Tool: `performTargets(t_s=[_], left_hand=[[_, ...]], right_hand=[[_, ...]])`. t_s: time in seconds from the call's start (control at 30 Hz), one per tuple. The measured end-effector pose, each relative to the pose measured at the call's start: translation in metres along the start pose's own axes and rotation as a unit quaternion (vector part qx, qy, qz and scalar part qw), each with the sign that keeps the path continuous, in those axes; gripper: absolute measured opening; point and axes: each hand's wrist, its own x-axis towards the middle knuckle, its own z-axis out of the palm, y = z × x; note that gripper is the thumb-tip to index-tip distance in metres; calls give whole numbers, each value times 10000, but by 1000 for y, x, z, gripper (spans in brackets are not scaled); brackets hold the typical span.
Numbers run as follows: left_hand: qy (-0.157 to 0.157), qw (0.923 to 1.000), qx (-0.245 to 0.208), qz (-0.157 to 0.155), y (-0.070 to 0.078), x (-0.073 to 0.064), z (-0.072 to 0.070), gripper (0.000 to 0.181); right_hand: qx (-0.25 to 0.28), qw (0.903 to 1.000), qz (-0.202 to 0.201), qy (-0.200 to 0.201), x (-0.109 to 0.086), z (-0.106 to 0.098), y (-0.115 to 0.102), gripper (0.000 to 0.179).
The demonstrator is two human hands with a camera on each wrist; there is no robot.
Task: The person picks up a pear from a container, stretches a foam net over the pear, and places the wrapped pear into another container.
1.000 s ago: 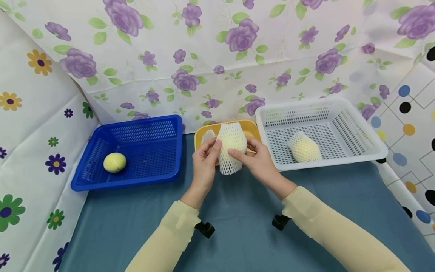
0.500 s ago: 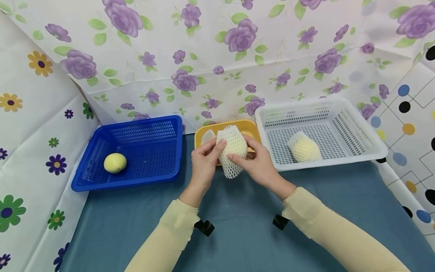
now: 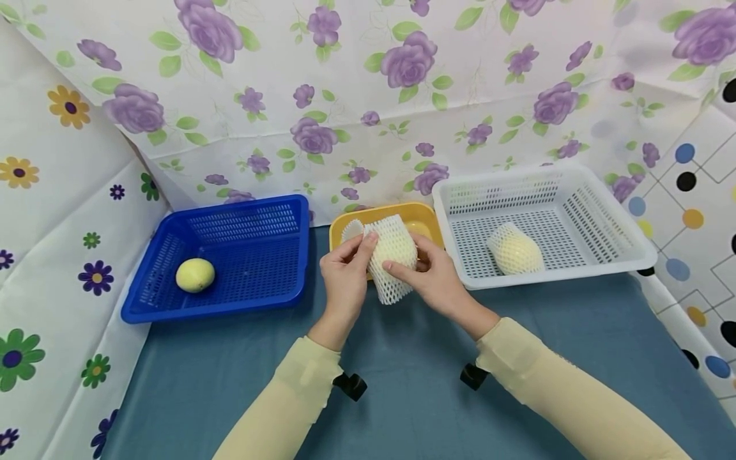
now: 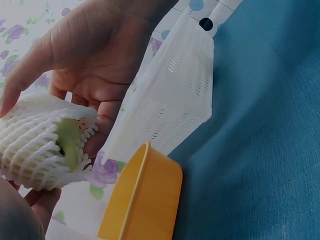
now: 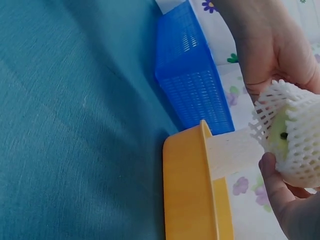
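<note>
Left hand (image 3: 344,276), right hand (image 3: 439,276) — both hold a netted fruit (image 3: 395,250)

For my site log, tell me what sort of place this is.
Probably a makeshift fruit-handling station: patterned sheets screen a cloth-covered table, a blue basket and a white basket stand on it, and the left hand and right hand hold a netted fruit.

In front of you rises a white backdrop (image 3: 356,76) printed with purple roses and green leaves, creased across its lower part. To your left you have a white sheet (image 3: 52,249) with yellow, green and purple daisies; to your right, a dotted sheet (image 3: 704,249) with thin lines. Beneath lies your teal tablecloth (image 3: 408,377).
</note>
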Motion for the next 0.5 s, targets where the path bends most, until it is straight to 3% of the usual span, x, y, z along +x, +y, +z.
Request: performTargets(t_s=[0.23,0.37,0.5], left_hand=[[-23,9997,22,-241,-20,9,-2,31],[-136,9980,-41,-617,-27,11,-4,39],[-219,9947,-387,-922,-29,9,-5,42]], right_hand=[[322,9981,508,-94,4,-5,20,55],[281,9976,622,91,4,-7,20,58],[246,9964,724,357,5,-9,18,62]])
